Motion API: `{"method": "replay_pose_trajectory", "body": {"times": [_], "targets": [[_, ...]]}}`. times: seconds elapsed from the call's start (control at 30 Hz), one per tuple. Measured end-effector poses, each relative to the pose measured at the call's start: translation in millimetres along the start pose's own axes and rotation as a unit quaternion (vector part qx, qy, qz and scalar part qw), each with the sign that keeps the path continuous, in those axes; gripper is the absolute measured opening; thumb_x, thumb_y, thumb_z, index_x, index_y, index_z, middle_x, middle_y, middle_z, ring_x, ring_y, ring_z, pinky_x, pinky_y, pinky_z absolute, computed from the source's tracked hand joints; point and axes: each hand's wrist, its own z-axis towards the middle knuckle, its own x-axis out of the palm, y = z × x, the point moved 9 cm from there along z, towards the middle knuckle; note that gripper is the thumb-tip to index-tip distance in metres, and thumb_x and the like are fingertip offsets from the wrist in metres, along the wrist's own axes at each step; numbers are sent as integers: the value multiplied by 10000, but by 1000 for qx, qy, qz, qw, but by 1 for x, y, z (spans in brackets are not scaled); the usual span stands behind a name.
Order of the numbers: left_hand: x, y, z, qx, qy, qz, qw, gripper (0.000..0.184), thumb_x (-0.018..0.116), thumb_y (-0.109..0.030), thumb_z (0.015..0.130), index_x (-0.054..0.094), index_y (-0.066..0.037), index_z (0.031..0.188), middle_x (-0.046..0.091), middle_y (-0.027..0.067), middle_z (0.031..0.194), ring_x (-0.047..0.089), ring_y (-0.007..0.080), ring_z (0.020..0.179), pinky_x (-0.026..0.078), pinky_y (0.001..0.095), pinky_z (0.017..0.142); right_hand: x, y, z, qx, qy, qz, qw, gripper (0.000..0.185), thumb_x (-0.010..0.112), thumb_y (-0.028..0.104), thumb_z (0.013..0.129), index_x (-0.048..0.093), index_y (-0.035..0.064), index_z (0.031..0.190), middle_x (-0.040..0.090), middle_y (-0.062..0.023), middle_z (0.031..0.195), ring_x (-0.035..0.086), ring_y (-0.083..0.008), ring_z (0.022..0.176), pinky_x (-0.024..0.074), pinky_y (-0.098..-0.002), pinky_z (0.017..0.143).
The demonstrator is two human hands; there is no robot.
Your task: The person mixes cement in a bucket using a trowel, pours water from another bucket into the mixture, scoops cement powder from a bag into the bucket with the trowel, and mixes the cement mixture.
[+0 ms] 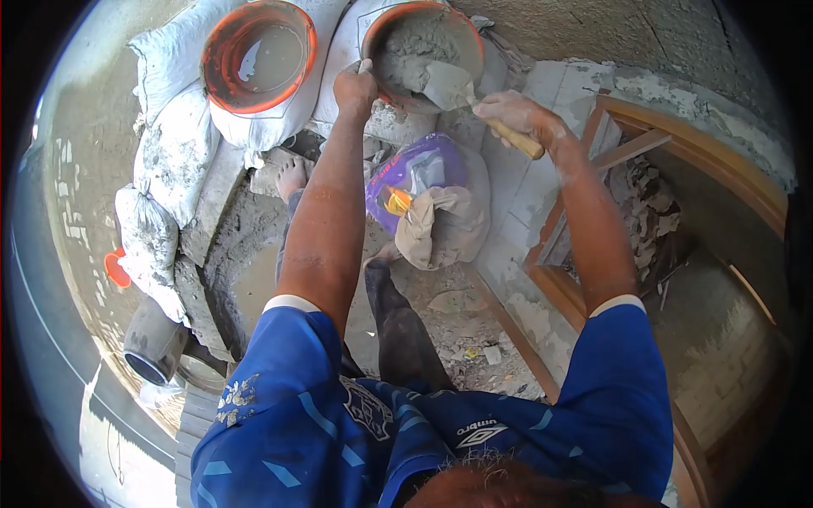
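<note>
A single head-worn, wide, round-edged view looks forward and steeply down. The wearer's blue shirt point(508, 427) is close, along the bottom; the mortar bucket point(367, 44) is farther off, towards the top.

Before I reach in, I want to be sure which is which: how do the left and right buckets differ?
The left bucket holds murky liquid; the right bucket holds a thick grey mix. The left bucket has no tool over it; a trowel reaches over the right bucket. The left bucket is untouched; the left hand is at the right bucket's rim. Both show orange and sit on pale sacks.
</note>
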Motion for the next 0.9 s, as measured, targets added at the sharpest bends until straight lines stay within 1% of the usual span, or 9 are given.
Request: {"method": "replay_pose_trajectory", "body": {"times": [0.07,0.13,0.2,0.27,0.47,0.63,0.67,0.77,0.9], "targets": [[-6,-1,-10,-30,-15,-29,999,523,624,-335,928,565,14,1313,688,225,1092,683,294,961,493,376,882,11,-2,-6,-39,-48,-14,998,415,635,310,899,592,-17,1151,641,-161,804,631,-239,611,518,-377,517],[-12,9,-9,15,-13,-9,1000,700,668,-352,905,426,82,1399,676,225,1128,686,254,899,515,352,835,2,30,-33,-263,-330,-237,875,435,638,281,876,579,-36,1169,672,-267,933,682,-395,790,541,-486,690],[-24,18,-35,-9,7,-33,999,793,681,-373,908,313,32,1482,687,146,993,642,183,729,498,276,550,19,6,-8,-203,-318,-222,899,439,616,269,871,520,-25,1182,641,-340,994,644,-480,928,500,-552,833],[-51,48,-49,-37,7,-6,999,892,706,-406,887,249,70,1488,685,147,962,640,197,762,474,272,570,40,-44,47,-92,-272,-331,899,406,609,242,879,450,-6,1158,655,-322,929,659,-452,916,512,-553,826],[-181,84,-39,-135,-139,-233,953,1086,728,-590,798,203,74,1478,387,281,1398,509,411,1207,501,450,939,38,-60,17,-169,-412,-254,859,346,568,311,926,424,29,1066,654,-299,846,666,-448,794,531,-556,723],[-198,69,41,-73,-62,-440,893,782,752,-461,826,376,-35,1364,441,228,1366,478,394,1249,414,571,1050,45,-65,13,-179,-407,-187,876,367,592,304,925,439,27,1111,649,-300,845,631,-496,793,506,-559,679],[-193,58,47,-65,-25,-486,871,513,686,-241,914,436,-20,1305,491,187,1346,561,386,1161,519,556,920,44,-71,20,-177,-396,-173,884,367,596,305,924,446,28,1113,646,-303,835,630,-496,791,504,-560,677],[-204,84,68,-97,-49,-407,907,344,615,-45,912,476,-34,1226,613,150,1134,665,331,960,592,487,764,50,-53,-3,-203,-391,-175,881,350,598,310,924,468,19,1068,642,-309,827,629,-498,793,497,-560,676],[-218,90,80,-124,-59,-341,930,208,580,30,865,532,26,1067,645,180,950,687,288,755,612,394,618,51,-87,15,-129,-334,-155,921,367,588,343,932,510,-2,1032,635,-324,837,616,-513,830,491,-549,692]]}}
